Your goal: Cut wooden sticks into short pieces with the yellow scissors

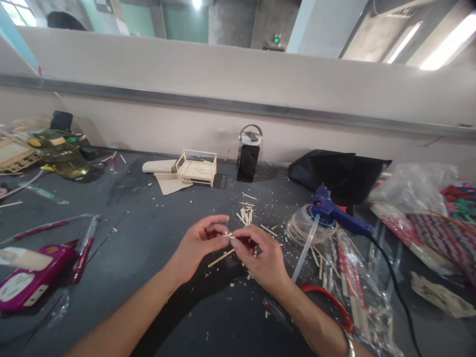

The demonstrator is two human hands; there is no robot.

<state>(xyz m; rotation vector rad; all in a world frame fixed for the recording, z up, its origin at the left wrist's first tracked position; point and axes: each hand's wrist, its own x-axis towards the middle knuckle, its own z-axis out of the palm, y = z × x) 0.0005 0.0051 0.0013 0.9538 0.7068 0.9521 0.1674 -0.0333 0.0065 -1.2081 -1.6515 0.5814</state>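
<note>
Close together above the dark table, my left hand [203, 243] and my right hand [260, 250] meet at the fingertips. Both pinch small pale wooden sticks [229, 236]; how these join is too small to make out. Below the hands, a longer wooden stick [221, 258] lies on the table among scattered chips. Just beyond the fingers is a loose pile of short sticks [246, 216]. Farther back stands a small wooden frame model [197, 168] with raised rails, beside a rolled pale sheet [159, 166].
A blue glue gun [340, 213] rests on a clear round container [297, 225], its black cable trailing right. Red-handled tool [330, 292] and plastic-wrapped sticks [357, 287] lie near my right forearm. A phone [248, 163] leans upright at the back. A magenta device [37, 277] sits left.
</note>
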